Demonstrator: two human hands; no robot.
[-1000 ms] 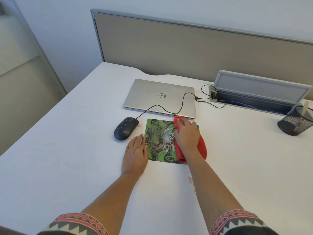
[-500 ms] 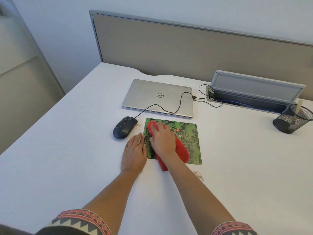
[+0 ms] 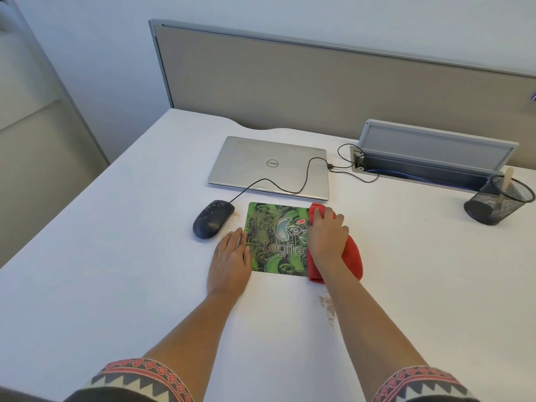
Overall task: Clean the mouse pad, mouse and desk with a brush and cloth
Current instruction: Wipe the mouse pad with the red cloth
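Observation:
A green patterned mouse pad [image 3: 275,239] lies on the white desk [image 3: 116,256] in front of a shut laptop. My right hand [image 3: 327,236] presses a red cloth [image 3: 352,256] flat onto the pad's right edge, fingers fairly straight on top of the cloth. Resting flat on the desk, my left hand [image 3: 230,256] has its fingertips on the pad's left edge. A dark wired mouse [image 3: 213,218] sits just left of the pad. No brush is clearly in view.
A silver laptop [image 3: 269,166] lies behind the pad with the mouse cable across it. A black mesh pen cup [image 3: 499,203] stands at the right by an open cable tray [image 3: 429,166]. Brown crumbs [image 3: 327,307] lie on the desk by my right forearm.
My right hand swept the red cloth from the pad's right side to its left, then back to the right edge. My left hand stayed in place holding the pad.

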